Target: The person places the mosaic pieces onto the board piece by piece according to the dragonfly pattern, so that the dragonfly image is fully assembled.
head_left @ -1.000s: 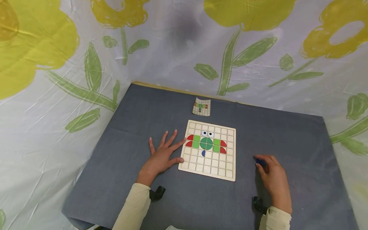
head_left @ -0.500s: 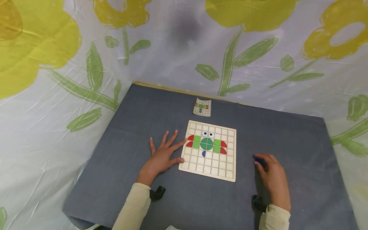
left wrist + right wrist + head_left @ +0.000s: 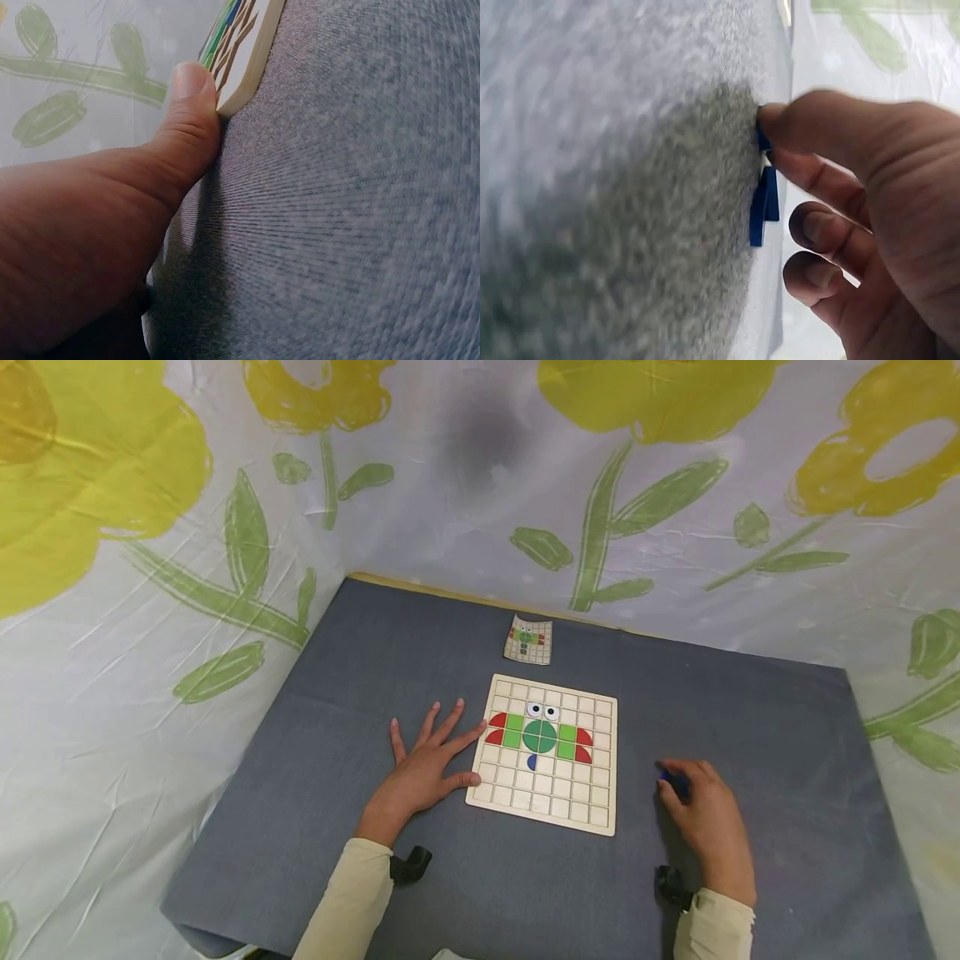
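A square wooden grid board point(image 3: 555, 808) lies mid-table. Red, light green and dark green pieces and two eye tiles form a figure on it, with a blue quarter-round piece point(image 3: 532, 762) under the green circle. My left hand point(image 3: 412, 781) is spread flat at the board's left side, its thumb point(image 3: 191, 86) resting on the corner edge. Right of the board, low over the cloth, my right hand point(image 3: 708, 822) pinches a small blue piece point(image 3: 763, 131) between thumb and index finger. More blue pieces point(image 3: 763, 206) are just below those fingertips; the other fingers curl loosely.
A small pattern card point(image 3: 528, 643) showing a similar figure lies behind the board. Grey cloth covers the table point(image 3: 780, 760). A white curtain point(image 3: 450, 527) with yellow flowers stands along the back and sides.
My right hand has shifted slightly left, its fingertips drawing in around the blue pieces. The left hand and the board have stayed in place.
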Tool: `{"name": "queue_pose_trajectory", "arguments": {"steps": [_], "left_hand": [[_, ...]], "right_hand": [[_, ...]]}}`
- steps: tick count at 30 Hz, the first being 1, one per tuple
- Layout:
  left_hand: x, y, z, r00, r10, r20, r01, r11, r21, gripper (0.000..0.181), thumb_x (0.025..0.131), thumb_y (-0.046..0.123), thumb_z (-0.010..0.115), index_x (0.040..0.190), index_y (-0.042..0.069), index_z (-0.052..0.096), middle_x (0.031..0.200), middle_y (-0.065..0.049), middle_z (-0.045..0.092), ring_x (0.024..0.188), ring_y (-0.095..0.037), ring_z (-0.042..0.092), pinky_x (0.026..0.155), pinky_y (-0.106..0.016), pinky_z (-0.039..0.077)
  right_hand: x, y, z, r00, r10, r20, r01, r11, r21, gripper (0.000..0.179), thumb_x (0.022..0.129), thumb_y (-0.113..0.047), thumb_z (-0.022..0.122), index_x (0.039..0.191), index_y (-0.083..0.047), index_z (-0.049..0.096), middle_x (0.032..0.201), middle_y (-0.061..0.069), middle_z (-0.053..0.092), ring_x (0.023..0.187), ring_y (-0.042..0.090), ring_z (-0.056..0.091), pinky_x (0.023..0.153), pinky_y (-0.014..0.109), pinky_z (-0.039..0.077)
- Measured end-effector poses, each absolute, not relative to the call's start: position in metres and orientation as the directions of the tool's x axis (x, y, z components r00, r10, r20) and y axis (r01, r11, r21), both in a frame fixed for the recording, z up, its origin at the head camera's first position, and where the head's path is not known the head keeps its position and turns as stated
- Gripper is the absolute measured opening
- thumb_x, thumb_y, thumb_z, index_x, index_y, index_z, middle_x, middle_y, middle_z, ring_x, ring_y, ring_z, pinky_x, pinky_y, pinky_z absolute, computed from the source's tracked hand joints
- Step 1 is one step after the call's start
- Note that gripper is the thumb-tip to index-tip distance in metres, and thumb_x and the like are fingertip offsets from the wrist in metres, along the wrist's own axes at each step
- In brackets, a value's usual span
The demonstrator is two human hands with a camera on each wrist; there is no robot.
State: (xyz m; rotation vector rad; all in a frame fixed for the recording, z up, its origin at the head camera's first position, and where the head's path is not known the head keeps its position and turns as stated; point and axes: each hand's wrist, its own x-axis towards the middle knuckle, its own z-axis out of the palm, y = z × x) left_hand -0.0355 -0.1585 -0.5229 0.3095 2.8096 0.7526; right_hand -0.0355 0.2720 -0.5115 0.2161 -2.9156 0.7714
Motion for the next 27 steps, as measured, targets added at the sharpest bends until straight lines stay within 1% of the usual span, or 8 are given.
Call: {"name": "queue_pose_trajectory", "arguments": {"steps": [2,5,10,15,19,22,25,27], "left_hand": [[-0.036,-0.159,-0.524,-0.954,0.258,-0.155,0.146,0.847,0.511,0.089,0.088,0.061,0.073,0.166,0.042,0.033,0.179,0.002,0.007,0.165,-0.034,-0.005,0.113,-0.080,-0.019],[-0.036,-0.159,-0.525,-0.955,0.258,-0.144,0.147,0.839,0.523,0.089,0.088,0.060,0.075,0.165,0.041,0.035,0.179,0.001,0.008,0.165,-0.035,-0.004,0.113,-0.080,-0.020],[-0.036,-0.159,-0.527,-0.958,0.257,-0.129,0.148,0.826,0.544,0.089,0.087,0.057,0.078,0.165,0.038,0.039,0.179,-0.002,0.012,0.164,-0.037,-0.002,0.112,-0.080,-0.021],[-0.036,-0.160,-0.524,-0.954,0.262,-0.147,0.147,0.834,0.531,0.090,0.087,0.059,0.076,0.165,0.040,0.036,0.179,0.000,0.010,0.164,-0.036,-0.003,0.113,-0.080,-0.020],[-0.036,-0.160,-0.524,-0.952,0.261,-0.160,0.144,0.843,0.519,0.090,0.088,0.061,0.074,0.166,0.042,0.033,0.179,0.002,0.007,0.165,-0.034,-0.005,0.113,-0.080,-0.021],[-0.036,-0.160,-0.524,-0.953,0.258,-0.160,0.142,0.844,0.518,0.090,0.088,0.062,0.073,0.166,0.043,0.032,0.178,0.003,0.007,0.165,-0.033,-0.005,0.113,-0.080,-0.021],[-0.036,-0.160,-0.524,-0.953,0.260,-0.156,0.144,0.842,0.520,0.090,0.088,0.062,0.072,0.166,0.042,0.033,0.178,0.003,0.007,0.165,-0.034,-0.005,0.113,-0.080,-0.020],[-0.036,-0.160,-0.524,-0.953,0.261,-0.156,0.145,0.842,0.520,0.090,0.088,0.062,0.073,0.166,0.042,0.033,0.179,0.002,0.008,0.165,-0.034,-0.004,0.113,-0.080,-0.020]], "right_hand": [[-0.038,0.269,-0.511,-0.987,-0.120,0.108,-0.158,0.859,-0.486,0.030,0.095,-0.007,0.076,0.124,-0.003,0.073,0.121,0.020,0.066,0.112,0.045,0.065,0.096,0.064,0.050],[-0.040,0.264,-0.510,-0.990,-0.125,0.064,-0.140,0.865,-0.482,0.029,0.095,-0.009,0.074,0.123,-0.002,0.072,0.122,0.021,0.064,0.113,0.048,0.064,0.096,0.065,0.050],[-0.043,0.256,-0.511,-0.991,-0.127,0.036,-0.129,0.871,-0.475,0.031,0.092,-0.012,0.073,0.121,0.000,0.071,0.121,0.024,0.064,0.110,0.048,0.065,0.095,0.064,0.051],[-0.043,0.251,-0.512,-0.987,-0.140,0.077,-0.160,0.856,-0.491,0.029,0.091,-0.012,0.074,0.118,-0.001,0.072,0.118,0.021,0.065,0.108,0.044,0.066,0.095,0.062,0.052],[-0.041,0.242,-0.509,-0.981,-0.164,0.100,-0.192,0.841,-0.506,0.029,0.092,-0.012,0.074,0.119,-0.003,0.072,0.117,0.016,0.066,0.103,0.037,0.066,0.090,0.057,0.054],[-0.042,0.228,-0.504,-0.979,-0.192,0.063,-0.197,0.829,-0.524,0.031,0.094,-0.014,0.074,0.123,-0.005,0.071,0.120,0.013,0.064,0.094,0.030,0.062,0.081,0.050,0.054],[-0.042,0.214,-0.500,-0.975,-0.223,0.014,-0.194,0.816,-0.545,0.033,0.095,-0.016,0.074,0.127,-0.006,0.070,0.123,0.010,0.063,0.091,0.026,0.059,0.077,0.044,0.052],[-0.043,0.204,-0.498,-0.969,-0.249,-0.003,-0.205,0.806,-0.555,0.034,0.096,-0.016,0.075,0.128,-0.006,0.069,0.124,0.010,0.063,0.091,0.025,0.059,0.076,0.042,0.052]]}}
